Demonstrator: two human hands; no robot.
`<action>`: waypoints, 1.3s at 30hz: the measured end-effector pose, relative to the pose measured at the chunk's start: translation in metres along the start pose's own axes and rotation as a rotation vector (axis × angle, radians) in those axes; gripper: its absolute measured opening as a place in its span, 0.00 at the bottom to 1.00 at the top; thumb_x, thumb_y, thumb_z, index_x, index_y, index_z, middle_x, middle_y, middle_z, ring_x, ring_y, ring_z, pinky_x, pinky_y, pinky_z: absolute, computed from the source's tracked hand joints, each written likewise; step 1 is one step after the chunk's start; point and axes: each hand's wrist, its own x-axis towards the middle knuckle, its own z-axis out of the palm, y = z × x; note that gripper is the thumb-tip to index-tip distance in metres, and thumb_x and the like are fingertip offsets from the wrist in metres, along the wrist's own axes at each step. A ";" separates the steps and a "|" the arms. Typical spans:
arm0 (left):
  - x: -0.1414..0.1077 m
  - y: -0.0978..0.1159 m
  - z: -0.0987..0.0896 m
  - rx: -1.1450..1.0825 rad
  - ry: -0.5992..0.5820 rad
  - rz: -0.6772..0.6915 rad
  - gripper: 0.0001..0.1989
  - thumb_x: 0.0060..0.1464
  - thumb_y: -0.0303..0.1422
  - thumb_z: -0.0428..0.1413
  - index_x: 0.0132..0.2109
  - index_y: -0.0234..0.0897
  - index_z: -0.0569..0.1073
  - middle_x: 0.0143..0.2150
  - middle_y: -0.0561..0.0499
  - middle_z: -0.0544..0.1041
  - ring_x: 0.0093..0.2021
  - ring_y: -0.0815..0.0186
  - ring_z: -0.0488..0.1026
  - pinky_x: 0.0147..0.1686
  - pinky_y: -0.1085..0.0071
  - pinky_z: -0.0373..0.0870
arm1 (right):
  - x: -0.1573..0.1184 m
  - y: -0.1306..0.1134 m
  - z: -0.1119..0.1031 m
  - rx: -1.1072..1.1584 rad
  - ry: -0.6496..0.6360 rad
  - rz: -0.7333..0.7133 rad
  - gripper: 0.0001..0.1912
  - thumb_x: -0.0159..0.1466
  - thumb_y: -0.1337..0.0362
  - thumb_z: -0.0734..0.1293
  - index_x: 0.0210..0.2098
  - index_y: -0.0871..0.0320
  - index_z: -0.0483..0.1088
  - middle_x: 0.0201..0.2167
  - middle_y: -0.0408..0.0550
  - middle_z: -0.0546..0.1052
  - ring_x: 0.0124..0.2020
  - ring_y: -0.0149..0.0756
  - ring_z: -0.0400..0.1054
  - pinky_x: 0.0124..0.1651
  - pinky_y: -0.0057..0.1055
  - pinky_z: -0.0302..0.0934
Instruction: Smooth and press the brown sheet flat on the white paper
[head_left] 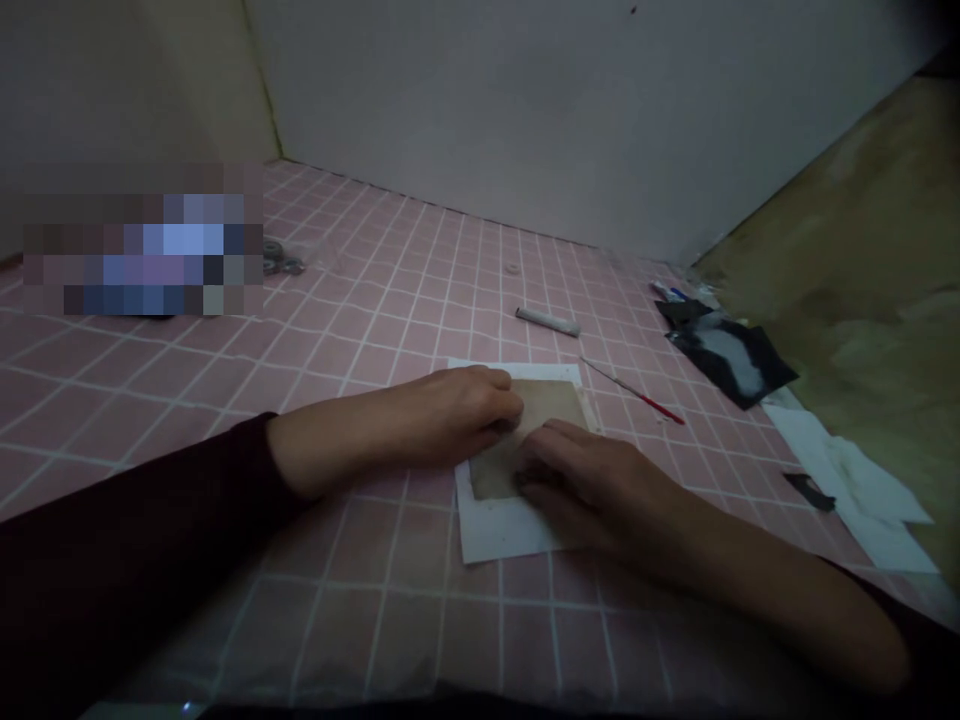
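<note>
A tan rectangular sheet (495, 478) lies on a larger white sheet of paper (506, 535) in front of me. My left hand (469, 408) reaches in from the left, its fingers curled over the tan sheet's left side. From the right comes my right hand (581, 465), fingers bent down onto the sheet's right part. The two hands almost meet over the sheet. Both sets of fingertips are hidden, so whatever they may pinch does not show. Just beyond lies a thin tool with a red handle (660, 408), its slim end pointing away to the left.
A grey tube (547, 321) lies beyond the paper on the pink checked cloth (360, 330). At right are a black plastic piece (739, 365), white papers (862, 490) and a dark scrap (810, 491). Rolls of tape (281, 258) sit far left beside a blurred-out patch.
</note>
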 end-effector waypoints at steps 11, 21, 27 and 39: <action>0.000 -0.008 -0.005 -0.082 -0.027 0.007 0.07 0.55 0.24 0.48 0.33 0.35 0.69 0.35 0.52 0.70 0.33 0.72 0.67 0.33 0.75 0.62 | 0.011 0.007 -0.006 -0.125 -0.021 0.006 0.06 0.63 0.73 0.58 0.32 0.56 0.58 0.31 0.43 0.65 0.27 0.30 0.61 0.30 0.29 0.54; 0.000 -0.008 -0.007 -0.084 -0.061 -0.007 0.07 0.55 0.24 0.48 0.33 0.35 0.69 0.35 0.53 0.69 0.33 0.73 0.66 0.33 0.77 0.61 | 0.010 0.006 -0.003 -0.133 -0.059 -0.009 0.07 0.62 0.75 0.57 0.34 0.57 0.59 0.32 0.43 0.65 0.27 0.29 0.60 0.30 0.27 0.54; -0.001 -0.005 -0.013 -0.125 -0.090 -0.036 0.07 0.56 0.25 0.48 0.33 0.35 0.70 0.36 0.53 0.69 0.32 0.75 0.66 0.32 0.78 0.61 | 0.014 0.003 0.010 -0.054 0.074 -0.132 0.04 0.62 0.73 0.57 0.33 0.58 0.59 0.33 0.46 0.66 0.31 0.31 0.60 0.34 0.29 0.57; 0.000 -0.004 -0.012 -0.108 -0.077 -0.055 0.06 0.54 0.25 0.49 0.31 0.34 0.69 0.34 0.53 0.69 0.30 0.75 0.65 0.31 0.77 0.59 | 0.020 0.008 0.013 -0.096 0.143 -0.172 0.06 0.63 0.73 0.57 0.33 0.60 0.64 0.34 0.48 0.66 0.31 0.31 0.61 0.33 0.28 0.57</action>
